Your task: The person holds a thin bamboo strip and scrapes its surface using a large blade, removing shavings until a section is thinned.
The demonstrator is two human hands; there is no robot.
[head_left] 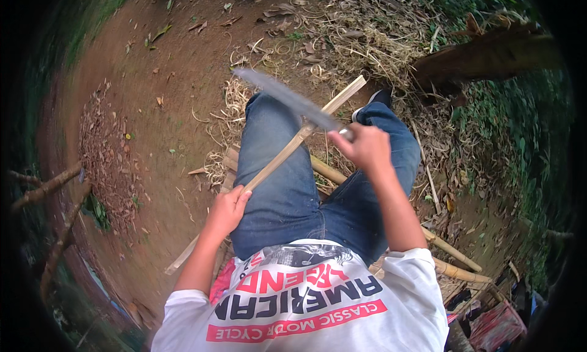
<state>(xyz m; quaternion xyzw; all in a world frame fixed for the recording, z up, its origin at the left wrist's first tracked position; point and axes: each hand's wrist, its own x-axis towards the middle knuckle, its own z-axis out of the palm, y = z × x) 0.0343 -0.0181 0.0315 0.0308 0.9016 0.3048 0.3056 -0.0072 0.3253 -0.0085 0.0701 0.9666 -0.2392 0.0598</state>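
My left hand (229, 210) is closed round a long, pale bamboo strip (278, 159), which slants across my thighs from lower left to upper right. The strip's lower end sticks out past my left forearm. In my right hand (367, 149) is the handle of a machete (284, 95), mostly hidden by the fingers. Its long grey blade points up and to the left, slightly blurred. The blade crosses over the strip just beyond my right hand; whether its edge touches the strip I cannot tell.
Curled shavings (235, 104) lie on the brown soil around my left knee, with a larger heap (379, 46) ahead. A thick log (489, 58) juts in at upper right. Bamboo poles (455, 260) run beneath me and out to the right. Branches (52, 187) stand at far left.
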